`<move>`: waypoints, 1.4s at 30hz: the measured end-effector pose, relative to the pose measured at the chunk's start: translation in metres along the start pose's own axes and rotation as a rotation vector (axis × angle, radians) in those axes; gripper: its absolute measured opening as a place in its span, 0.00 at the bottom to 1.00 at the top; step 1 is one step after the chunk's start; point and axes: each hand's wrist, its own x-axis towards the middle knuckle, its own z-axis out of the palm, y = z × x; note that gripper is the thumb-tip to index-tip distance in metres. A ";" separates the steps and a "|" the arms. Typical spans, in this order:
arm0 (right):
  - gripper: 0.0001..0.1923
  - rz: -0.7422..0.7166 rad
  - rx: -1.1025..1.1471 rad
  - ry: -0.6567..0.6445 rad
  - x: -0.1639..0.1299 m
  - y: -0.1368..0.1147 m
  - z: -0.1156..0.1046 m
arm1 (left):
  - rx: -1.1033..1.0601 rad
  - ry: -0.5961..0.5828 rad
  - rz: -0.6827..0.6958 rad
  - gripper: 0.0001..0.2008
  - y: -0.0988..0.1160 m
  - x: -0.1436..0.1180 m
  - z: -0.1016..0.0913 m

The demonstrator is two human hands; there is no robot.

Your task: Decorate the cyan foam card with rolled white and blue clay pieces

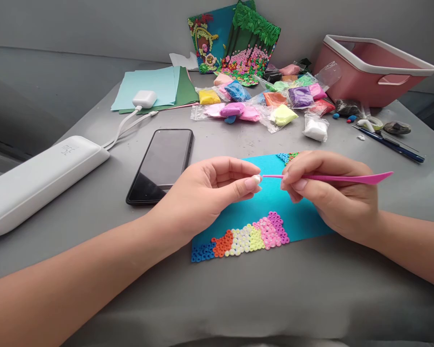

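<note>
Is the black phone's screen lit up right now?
No, the black smartphone lies on the grey table with a dark, blank screen.

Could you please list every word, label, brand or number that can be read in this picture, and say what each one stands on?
White oblong power bank: a small grey mark near its cable end, too blurred to read.
Black smartphone: dark screen, no text.
Clear bags of coloured clay: no legible labels.
Pink plastic tub: no text visible.
Pink plastic modelling tool in the right hand: unmarked.
Nothing is readable.
</note>
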 end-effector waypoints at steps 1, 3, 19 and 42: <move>0.12 0.005 0.012 0.005 0.000 0.000 0.000 | -0.004 -0.004 -0.001 0.09 0.000 0.000 0.000; 0.11 0.010 0.014 -0.006 0.000 0.000 0.001 | -0.004 -0.007 -0.002 0.09 0.001 0.000 0.000; 0.09 -0.002 -0.053 -0.001 0.002 -0.003 0.002 | -0.017 -0.050 0.002 0.08 -0.001 0.000 -0.003; 0.10 -0.001 -0.017 0.060 -0.002 0.001 -0.001 | -0.051 -0.017 0.030 0.16 -0.001 0.001 -0.002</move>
